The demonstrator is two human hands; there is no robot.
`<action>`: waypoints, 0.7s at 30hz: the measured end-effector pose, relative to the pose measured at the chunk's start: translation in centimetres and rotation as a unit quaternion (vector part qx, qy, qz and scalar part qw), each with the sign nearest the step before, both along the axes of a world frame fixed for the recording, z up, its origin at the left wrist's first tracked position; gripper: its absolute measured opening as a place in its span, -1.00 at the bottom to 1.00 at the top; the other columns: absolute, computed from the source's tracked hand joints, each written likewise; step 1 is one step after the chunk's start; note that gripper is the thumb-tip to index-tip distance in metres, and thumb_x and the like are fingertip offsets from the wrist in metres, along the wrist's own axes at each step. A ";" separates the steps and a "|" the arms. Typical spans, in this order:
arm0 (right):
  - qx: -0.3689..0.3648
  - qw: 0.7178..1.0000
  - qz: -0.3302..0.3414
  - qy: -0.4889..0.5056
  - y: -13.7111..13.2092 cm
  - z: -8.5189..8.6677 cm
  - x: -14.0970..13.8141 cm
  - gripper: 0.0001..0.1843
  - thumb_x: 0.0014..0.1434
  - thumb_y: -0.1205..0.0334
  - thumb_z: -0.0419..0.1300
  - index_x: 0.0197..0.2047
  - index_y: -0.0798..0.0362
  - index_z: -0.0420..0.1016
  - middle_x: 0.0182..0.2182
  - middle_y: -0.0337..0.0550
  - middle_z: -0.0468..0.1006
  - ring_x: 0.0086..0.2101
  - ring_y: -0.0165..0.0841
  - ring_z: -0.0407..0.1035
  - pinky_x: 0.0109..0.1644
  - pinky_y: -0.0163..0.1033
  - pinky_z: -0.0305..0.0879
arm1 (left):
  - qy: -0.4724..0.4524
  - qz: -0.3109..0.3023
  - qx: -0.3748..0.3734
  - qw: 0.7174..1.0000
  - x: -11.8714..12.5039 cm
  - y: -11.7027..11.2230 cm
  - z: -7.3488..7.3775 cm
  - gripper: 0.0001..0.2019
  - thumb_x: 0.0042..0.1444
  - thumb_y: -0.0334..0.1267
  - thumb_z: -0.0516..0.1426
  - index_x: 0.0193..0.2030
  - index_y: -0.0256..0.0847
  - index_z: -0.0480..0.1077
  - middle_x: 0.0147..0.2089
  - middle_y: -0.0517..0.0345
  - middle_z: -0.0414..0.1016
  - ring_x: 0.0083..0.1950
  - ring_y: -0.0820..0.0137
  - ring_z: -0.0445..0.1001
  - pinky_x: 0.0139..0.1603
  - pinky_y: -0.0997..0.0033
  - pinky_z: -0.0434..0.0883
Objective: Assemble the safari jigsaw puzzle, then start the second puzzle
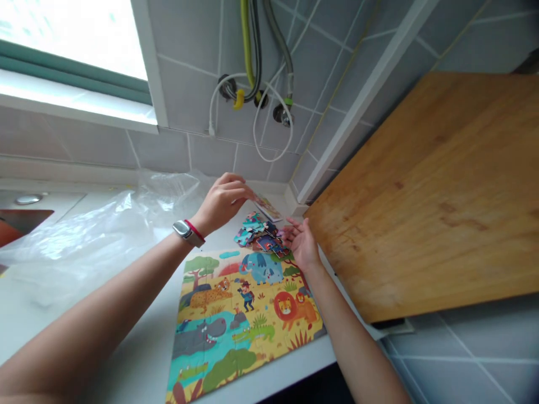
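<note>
L hand (221, 205) w/ smartwatch (183, 230): fingers together, tips at edge of picture card (267, 206), clamp on card unclear. R hand (301, 244) open, fingers apart, just beside loose jigsaw pieces (256, 234). Pieces in heap on white counter (138, 348), directly above assembled safari jigsaw (242, 320). Plastic sheet (105, 224) to L, wooden cutting board (421, 196) to R

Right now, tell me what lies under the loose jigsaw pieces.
White countertop shows around the loose jigsaw pieces, next to the assembled animal puzzle; whatever lies directly beneath the pile is covered.
</note>
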State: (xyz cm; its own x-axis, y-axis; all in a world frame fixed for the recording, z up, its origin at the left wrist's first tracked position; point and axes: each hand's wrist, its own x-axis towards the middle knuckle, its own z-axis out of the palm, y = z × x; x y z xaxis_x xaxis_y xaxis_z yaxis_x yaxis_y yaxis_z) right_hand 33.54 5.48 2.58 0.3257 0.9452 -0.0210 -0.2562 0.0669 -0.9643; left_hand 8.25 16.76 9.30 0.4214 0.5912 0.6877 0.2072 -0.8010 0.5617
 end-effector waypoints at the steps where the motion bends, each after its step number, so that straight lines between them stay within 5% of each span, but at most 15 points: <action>1: -0.015 0.999 0.019 0.029 0.0 0.1 0.1 -0.31 0.16 -0.46 0.20 -0.06 0.01 0.60 -0.31 -0.09 0.67 -0.44 -0.30 0.51 -0.45 -0.24 0.44 | 0.005 -0.018 0.008 1.000 -0.1 -0.9 0.5 -0.81 0.29 -0.17 0.18 -0.32 0.02 0.60 -0.16 0.09 0.69 0.16 0.09 0.46 0.34 -0.11 0.35; 6: -0.048 0.996 0.018 0.079 0.0 -0.5 0.1 -0.55 0.05 -0.11 0.49 -0.12 -0.03 0.57 -0.36 -0.24 0.63 -0.48 -0.39 0.51 -0.53 -0.36 0.41 | 0.005 -0.024 0.042 0.999 -0.6 -3.8 1.5 -0.79 0.28 -0.23 0.21 -0.37 0.02 0.61 0.04 0.13 0.66 0.19 0.14 0.48 0.33 -0.11 0.40; 11: -0.033 0.996 0.018 0.078 0.0 -0.5 0.3 -0.50 -0.07 0.07 0.58 -0.07 -0.05 0.60 -0.35 -0.26 0.65 -0.50 -0.40 0.49 -0.59 -0.40 0.33 | -0.010 0.010 0.033 0.999 -0.6 -4.7 1.8 -0.82 0.27 -0.27 0.22 -0.36 -0.02 0.61 0.17 0.16 0.58 0.14 0.22 0.55 0.25 0.00 0.51; 15: -0.017 0.992 0.110 0.051 -0.4 0.0 0.8 -0.55 -0.13 -0.02 0.59 -0.28 0.07 0.62 -0.47 -0.25 0.58 -0.58 -0.48 0.33 -0.66 -0.45 0.05 | -0.045 0.025 0.029 0.998 -0.8 -4.5 2.1 -0.86 0.23 -0.32 0.24 -0.35 -0.05 0.58 0.18 0.18 0.57 0.09 0.26 0.59 0.19 0.05 0.56; 21: 0.018 0.975 0.214 0.060 -0.4 0.2 1.1 -0.44 -0.19 0.10 0.64 -0.13 0.13 0.64 -0.40 -0.21 0.64 -0.61 -0.61 0.12 -0.62 -0.45 -0.08 | -0.119 0.031 -0.016 0.992 -0.9 -3.2 1.6 -0.91 0.20 -0.27 0.29 -0.33 -0.13 0.61 -0.04 0.07 0.66 -0.01 0.29 0.64 0.00 0.24 0.61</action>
State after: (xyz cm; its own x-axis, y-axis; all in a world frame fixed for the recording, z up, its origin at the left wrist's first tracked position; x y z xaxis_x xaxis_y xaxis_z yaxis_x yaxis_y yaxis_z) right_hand 34.63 5.03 2.79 -0.1014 0.9948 0.0012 -0.3785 -0.0375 -0.9248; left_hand 7.35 13.57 10.85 0.2115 0.6339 0.7439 0.1131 -0.7719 0.6256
